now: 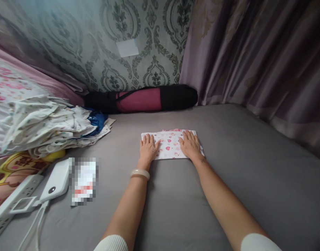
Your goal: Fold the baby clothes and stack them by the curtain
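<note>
A folded white cloth (170, 145) printed with pink hearts and small figures lies flat on the grey sheet (175, 209). On its left end my left hand (149, 147) rests palm down, fingers stretched out. My right hand (190, 143) presses flat on the right end, its fingers also extended. A strip of pink trim shows along the cloth's far edge. Both palms are hidden from view. Around my left wrist sits a pale bangle (140, 174).
At the left are a heap of printed clothes (50, 122), a white power strip (16, 198), a white power bank (56, 179) with cables and a blurred packet (84, 181). Along the patterned wall lies a black and maroon bag (141, 99). Purple curtains (241, 52) hang at the right.
</note>
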Demonstrator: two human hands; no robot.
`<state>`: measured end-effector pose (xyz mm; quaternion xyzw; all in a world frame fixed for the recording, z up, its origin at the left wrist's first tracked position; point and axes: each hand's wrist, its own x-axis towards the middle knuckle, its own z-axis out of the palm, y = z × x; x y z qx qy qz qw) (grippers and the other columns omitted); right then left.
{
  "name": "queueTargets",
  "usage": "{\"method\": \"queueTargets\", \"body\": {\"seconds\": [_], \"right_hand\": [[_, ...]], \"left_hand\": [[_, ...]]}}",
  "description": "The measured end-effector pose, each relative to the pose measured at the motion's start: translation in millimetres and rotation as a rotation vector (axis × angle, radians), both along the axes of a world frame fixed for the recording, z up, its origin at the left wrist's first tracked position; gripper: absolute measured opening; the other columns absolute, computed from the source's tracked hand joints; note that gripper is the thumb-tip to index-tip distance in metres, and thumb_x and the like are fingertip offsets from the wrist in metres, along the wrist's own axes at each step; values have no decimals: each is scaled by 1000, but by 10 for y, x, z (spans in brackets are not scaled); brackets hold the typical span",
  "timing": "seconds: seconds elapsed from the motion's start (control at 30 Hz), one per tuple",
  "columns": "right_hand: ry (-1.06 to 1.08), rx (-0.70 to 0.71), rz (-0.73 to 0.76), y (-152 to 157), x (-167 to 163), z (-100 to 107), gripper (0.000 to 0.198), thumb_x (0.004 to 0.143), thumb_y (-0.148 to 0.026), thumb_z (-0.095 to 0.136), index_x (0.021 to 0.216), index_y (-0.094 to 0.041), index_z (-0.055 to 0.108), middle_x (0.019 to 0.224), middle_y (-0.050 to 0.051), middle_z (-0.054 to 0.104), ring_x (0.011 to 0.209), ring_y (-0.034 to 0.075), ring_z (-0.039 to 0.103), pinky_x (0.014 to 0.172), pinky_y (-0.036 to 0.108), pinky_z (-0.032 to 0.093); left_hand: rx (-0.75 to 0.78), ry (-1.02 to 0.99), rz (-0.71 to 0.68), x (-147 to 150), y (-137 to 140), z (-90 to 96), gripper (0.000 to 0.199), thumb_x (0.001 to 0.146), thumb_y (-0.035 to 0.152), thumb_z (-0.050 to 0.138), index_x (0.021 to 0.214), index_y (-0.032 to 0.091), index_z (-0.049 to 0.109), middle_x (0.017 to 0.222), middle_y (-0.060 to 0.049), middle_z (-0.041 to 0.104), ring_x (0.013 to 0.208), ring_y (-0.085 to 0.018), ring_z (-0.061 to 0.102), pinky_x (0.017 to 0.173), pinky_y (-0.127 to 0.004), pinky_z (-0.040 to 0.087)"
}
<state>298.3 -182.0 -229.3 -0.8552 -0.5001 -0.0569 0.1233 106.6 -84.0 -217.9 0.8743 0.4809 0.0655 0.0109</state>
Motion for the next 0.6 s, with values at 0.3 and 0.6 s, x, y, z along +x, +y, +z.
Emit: {"method": "queueTargets", "body": {"seconds": [0.3,0.6], "right_hand": [[4,-3,7,2,-33,42,55,99,-37,26,143,-7,42,151,17,37,140,29,29,113,48,18],[-22,3,1,6,-48,24,54,99,-36,28,143,-7,42,151,17,36,140,30,29,113,48,17]], "left_hand": [[32,-69,2,20,-16,77,58,97,49,26,140,13,44,150,-17,38,141,-29,32,114,-51,26],[26,-49,8,29,-18,22,64,97,51,22,141,8,41,152,-19,33,141,-33,30,113,-51,25]]}}
